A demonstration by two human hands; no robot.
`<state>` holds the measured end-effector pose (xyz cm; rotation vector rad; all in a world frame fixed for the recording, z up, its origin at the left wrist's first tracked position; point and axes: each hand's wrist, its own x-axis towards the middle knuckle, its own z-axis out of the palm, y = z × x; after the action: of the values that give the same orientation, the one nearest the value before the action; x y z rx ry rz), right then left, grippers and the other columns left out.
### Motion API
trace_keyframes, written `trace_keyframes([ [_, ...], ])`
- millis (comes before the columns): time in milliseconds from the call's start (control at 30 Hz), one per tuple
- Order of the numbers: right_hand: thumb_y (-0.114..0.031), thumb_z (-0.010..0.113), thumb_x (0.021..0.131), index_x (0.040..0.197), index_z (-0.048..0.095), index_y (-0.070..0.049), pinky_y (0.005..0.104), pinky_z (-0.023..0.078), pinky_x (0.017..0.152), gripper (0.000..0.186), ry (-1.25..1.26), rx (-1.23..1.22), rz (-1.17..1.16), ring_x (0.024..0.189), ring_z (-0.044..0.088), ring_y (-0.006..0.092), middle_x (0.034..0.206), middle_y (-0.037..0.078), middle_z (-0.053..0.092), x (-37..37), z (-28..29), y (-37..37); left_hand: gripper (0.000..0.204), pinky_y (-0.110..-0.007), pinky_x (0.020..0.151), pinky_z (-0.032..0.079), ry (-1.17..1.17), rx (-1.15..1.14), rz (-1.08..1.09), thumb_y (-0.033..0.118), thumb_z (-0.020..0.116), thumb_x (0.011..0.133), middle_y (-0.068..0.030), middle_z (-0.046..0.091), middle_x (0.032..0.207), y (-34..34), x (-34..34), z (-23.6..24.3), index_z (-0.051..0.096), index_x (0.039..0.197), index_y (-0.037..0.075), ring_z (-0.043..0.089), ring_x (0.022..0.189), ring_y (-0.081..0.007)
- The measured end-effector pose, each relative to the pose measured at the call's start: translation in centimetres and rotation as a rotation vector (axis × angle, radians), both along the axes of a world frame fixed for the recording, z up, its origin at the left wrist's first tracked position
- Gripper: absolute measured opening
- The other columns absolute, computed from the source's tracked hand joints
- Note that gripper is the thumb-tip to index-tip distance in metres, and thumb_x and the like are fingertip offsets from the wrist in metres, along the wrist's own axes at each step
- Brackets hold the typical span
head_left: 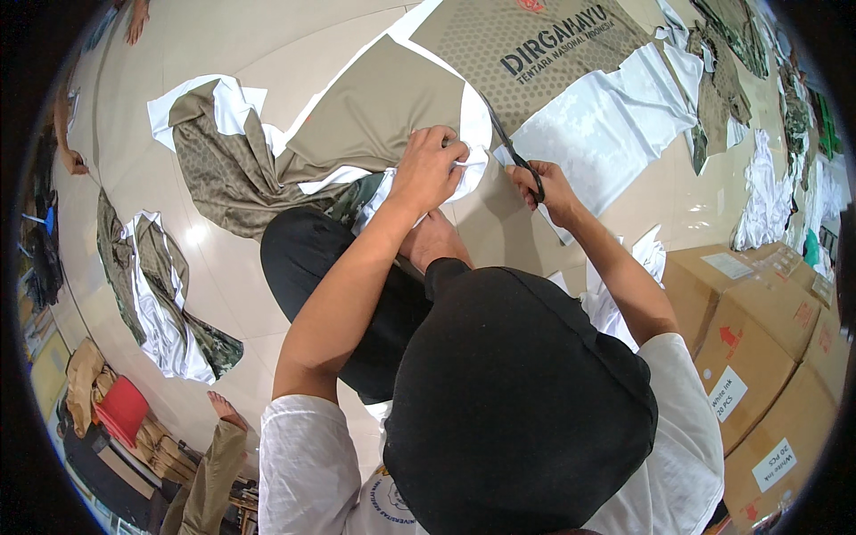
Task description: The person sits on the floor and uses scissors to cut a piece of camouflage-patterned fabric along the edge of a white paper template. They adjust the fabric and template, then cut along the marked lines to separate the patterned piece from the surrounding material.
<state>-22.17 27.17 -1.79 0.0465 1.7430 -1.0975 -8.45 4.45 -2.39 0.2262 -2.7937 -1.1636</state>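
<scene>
My right hand [550, 191] is closed round the handles of black-handled scissors [505, 138], whose blades point away from me along the white margin of an olive printed fabric sheet [379, 102]. How far apart the blades are is hard to see. My left hand [428, 168] pinches the bunched edge of that sheet, left of the scissors. The sheet spreads over the floor and trails left into a crumpled, dark-patterned part [214, 169]. Beyond the blades lies an olive panel with dark lettering [571, 45]. A pale white fabric piece [597, 134] lies to the right.
My bare foot [437, 239] is close below my left hand. Stacked cardboard boxes [744, 357] stand at right, near white scraps [762, 196]. Another cut fabric piece [160, 299] lies at left, where a co-worker's hand [75, 162] reaches in. Another person's foot [225, 410] shows lower left.
</scene>
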Motion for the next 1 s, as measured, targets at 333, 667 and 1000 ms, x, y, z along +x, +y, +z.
trace_keyframes([
  [333,-0.040,0.082,0.087,0.080,0.064,-0.007,0.0235,0.039,0.045,0.038,0.011,0.014,0.052,0.049,0.050,0.0068,0.063,-0.003,0.054,-0.8,0.4,0.1,0.016,-0.048,0.111,0.039,-0.018,-0.019,-0.005,0.008,0.075,0.081,-0.0115,0.061,0.118,0.0,0.0,0.2,0.072,0.096,0.010,0.054,0.120,-0.0349],
  [667,-0.039,0.082,0.088,0.078,0.064,-0.008,0.0243,0.038,0.045,0.037,0.043,0.024,0.113,0.049,0.049,0.0065,0.060,-0.003,0.052,-1.6,0.2,0.4,0.016,-0.048,0.110,0.040,-0.006,-0.011,-0.002,0.006,0.074,0.080,-0.0114,0.060,0.118,0.1,-0.1,0.3,0.072,0.095,0.009,0.054,0.120,-0.0349],
  [1000,-0.038,0.082,0.089,0.077,0.063,-0.008,0.0242,0.038,0.044,0.037,0.053,0.037,0.136,0.049,0.049,0.0067,0.061,-0.003,0.053,-2.1,0.4,0.5,0.015,-0.047,0.110,0.040,-0.014,-0.009,-0.004,0.006,0.073,0.081,-0.0116,0.061,0.119,0.0,0.0,0.1,0.072,0.096,0.009,0.054,0.120,-0.0351],
])
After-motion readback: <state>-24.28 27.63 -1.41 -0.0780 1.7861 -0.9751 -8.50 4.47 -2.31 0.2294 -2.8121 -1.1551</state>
